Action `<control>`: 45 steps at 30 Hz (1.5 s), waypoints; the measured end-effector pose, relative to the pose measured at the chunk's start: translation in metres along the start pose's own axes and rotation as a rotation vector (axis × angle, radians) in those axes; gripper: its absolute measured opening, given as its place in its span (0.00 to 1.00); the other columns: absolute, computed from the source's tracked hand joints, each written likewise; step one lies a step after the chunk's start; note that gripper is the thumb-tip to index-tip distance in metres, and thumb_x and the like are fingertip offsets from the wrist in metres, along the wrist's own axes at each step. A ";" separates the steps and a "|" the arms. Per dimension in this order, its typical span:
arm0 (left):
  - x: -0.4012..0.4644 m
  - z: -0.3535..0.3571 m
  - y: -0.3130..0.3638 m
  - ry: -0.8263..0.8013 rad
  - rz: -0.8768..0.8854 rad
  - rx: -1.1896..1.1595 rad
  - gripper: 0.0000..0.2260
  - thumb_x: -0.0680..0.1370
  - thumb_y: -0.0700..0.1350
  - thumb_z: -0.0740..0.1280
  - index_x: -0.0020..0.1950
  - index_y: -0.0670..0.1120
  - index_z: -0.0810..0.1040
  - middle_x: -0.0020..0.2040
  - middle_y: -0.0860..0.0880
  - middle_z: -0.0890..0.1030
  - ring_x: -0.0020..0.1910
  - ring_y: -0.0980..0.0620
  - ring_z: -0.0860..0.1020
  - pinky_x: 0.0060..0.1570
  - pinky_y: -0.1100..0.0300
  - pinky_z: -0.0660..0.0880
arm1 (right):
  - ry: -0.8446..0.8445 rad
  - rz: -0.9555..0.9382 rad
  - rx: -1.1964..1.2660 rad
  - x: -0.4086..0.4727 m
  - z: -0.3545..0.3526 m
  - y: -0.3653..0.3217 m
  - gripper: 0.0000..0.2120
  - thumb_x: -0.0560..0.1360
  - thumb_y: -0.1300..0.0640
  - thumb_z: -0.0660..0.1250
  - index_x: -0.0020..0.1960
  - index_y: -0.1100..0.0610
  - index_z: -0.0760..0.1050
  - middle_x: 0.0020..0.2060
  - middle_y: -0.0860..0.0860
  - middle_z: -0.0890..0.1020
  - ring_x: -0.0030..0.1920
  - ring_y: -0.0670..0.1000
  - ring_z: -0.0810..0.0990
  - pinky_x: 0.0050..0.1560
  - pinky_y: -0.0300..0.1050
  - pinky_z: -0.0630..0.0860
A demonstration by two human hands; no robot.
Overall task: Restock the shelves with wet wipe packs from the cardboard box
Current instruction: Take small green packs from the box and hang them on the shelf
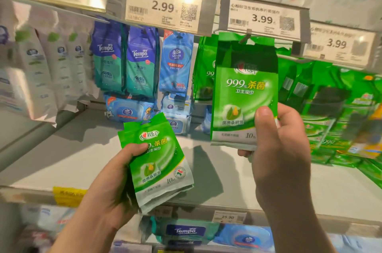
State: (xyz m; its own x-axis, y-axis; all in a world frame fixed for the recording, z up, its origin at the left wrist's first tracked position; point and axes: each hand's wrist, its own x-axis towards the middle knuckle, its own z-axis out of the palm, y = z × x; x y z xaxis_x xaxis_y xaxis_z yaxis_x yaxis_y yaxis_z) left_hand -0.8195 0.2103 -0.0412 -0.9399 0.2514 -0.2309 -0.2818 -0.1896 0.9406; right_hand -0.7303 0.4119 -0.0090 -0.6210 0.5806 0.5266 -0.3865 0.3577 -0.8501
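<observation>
Gripping one green pack [244, 91] is the right hand [279, 149]; the left hand [115, 180] clutches a small stack [159, 161].

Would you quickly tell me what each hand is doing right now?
Left hand: closed, gripping a small stack of green wipe packs.
Right hand: closed, holding a single green wipe pack up at the hook.

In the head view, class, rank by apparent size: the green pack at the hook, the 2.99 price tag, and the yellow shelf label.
1. green pack at the hook, though it is nearest the camera, so its lead is unsure.
2. 2.99 price tag.
3. yellow shelf label.
</observation>
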 end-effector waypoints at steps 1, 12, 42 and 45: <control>0.000 -0.001 -0.002 -0.015 0.004 0.006 0.15 0.55 0.27 0.65 0.40 0.33 0.75 0.26 0.40 0.78 0.12 0.58 0.71 0.20 0.65 0.70 | -0.010 0.015 0.018 0.001 0.001 0.002 0.12 0.76 0.40 0.62 0.53 0.46 0.76 0.43 0.52 0.85 0.43 0.57 0.84 0.42 0.60 0.81; 0.003 0.005 -0.019 0.013 -0.058 -0.404 0.06 0.75 0.39 0.66 0.48 0.36 0.77 0.25 0.43 0.81 0.20 0.49 0.80 0.15 0.63 0.71 | -0.180 0.120 0.065 -0.004 0.015 0.027 0.16 0.84 0.51 0.60 0.43 0.60 0.71 0.32 0.63 0.78 0.29 0.53 0.73 0.36 0.49 0.72; -0.011 0.019 -0.042 -0.127 -0.235 -0.397 0.27 0.64 0.48 0.76 0.58 0.36 0.80 0.48 0.36 0.85 0.48 0.41 0.84 0.56 0.46 0.79 | -0.484 0.483 -0.176 0.001 0.019 0.058 0.17 0.80 0.43 0.65 0.49 0.58 0.78 0.31 0.49 0.80 0.27 0.51 0.74 0.30 0.45 0.69; -0.023 0.022 -0.051 -0.175 -0.250 -0.434 0.22 0.69 0.47 0.70 0.62 0.41 0.80 0.58 0.36 0.82 0.58 0.35 0.80 0.66 0.38 0.70 | -0.714 0.525 -0.301 -0.009 0.015 0.049 0.33 0.71 0.25 0.62 0.47 0.57 0.78 0.28 0.49 0.78 0.26 0.50 0.72 0.27 0.41 0.67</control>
State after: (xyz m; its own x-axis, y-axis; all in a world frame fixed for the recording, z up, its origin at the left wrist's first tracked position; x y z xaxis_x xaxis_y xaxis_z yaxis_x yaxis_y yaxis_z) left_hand -0.7795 0.2348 -0.0788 -0.7982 0.4864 -0.3553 -0.5817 -0.4694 0.6643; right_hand -0.7537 0.4131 -0.0559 -0.9762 0.1708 -0.1333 0.1934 0.4094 -0.8916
